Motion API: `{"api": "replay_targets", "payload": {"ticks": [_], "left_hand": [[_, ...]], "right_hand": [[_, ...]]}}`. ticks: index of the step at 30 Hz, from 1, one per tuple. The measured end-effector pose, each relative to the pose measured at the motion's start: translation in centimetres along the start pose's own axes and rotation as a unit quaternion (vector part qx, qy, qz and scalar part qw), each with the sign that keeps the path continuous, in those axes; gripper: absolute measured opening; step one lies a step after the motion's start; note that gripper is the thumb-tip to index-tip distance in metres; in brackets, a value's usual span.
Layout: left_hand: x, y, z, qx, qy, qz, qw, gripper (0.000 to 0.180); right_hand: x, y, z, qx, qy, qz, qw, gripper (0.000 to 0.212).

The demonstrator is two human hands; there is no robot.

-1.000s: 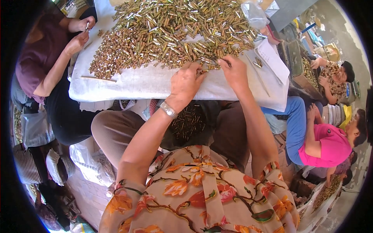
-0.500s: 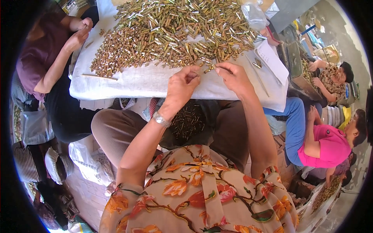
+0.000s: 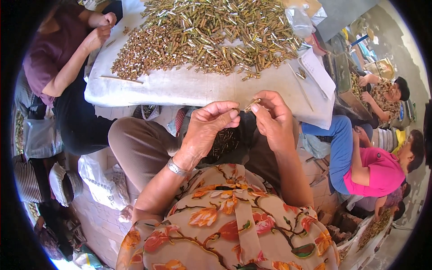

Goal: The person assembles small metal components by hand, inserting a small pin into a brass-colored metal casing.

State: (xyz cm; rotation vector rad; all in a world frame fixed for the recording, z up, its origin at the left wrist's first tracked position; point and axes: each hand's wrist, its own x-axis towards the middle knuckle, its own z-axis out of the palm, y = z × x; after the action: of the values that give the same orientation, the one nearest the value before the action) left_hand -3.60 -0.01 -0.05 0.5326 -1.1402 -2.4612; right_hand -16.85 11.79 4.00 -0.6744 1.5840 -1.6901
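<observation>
Nearest, a slim brass-coloured tube (image 3: 252,105) could slip from the right hand (image 3: 275,122) and drop toward the dark bag (image 3: 231,158) below, because only fingertips steady it. The right fingers are clamped on that tube, which tilts with its lower end near the left hand (image 3: 203,130); the left fingers meet at their tips, apparently on a tiny piece (image 3: 237,109) (too small to make out). Farther off, the white-covered counter (image 3: 180,87) carries a heap of metal pieces (image 3: 207,36), some loose at its near right.
</observation>
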Motion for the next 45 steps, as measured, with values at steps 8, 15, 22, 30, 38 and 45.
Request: {"api": "replay_targets", "payload": {"ticks": [8, 15, 22, 30, 38, 45], "left_hand": [[-1.4, 0.1, 0.8, 0.032, 0.017, 0.069, 0.997, 0.017], [-1.7, 0.2, 1.2, 0.015, 0.018, 0.088, 0.996, 0.019], [-1.6, 0.4, 1.2, 0.085, 0.022, 0.145, 0.986, 0.025], [-1.7, 0.3, 0.9, 0.247, 0.032, 0.212, 0.945, 0.023], [-1.3, 3.1, -0.1, 0.153, -0.157, 0.042, 0.975, 0.022], [0.1, 2.3, -0.7, 0.002, -0.246, -0.022, 0.969, 0.020]], "right_hand": [[-1.8, 0.4, 1.4, -0.073, 0.045, -0.126, 0.988, 0.017], [-2.2, 1.1, 1.7, -0.124, 0.048, -0.193, 0.972, 0.017], [-2.1, 1.1, 1.5, -0.122, 0.043, -0.185, 0.974, 0.014], [-1.4, 0.3, 0.4, -0.241, -0.003, -0.252, 0.937, 0.013], [-1.3, -0.5, -1.7, -0.036, -0.141, -0.023, 0.989, 0.013], [-1.7, 0.9, -1.5, 0.148, -0.178, 0.083, 0.969, 0.017]]}}
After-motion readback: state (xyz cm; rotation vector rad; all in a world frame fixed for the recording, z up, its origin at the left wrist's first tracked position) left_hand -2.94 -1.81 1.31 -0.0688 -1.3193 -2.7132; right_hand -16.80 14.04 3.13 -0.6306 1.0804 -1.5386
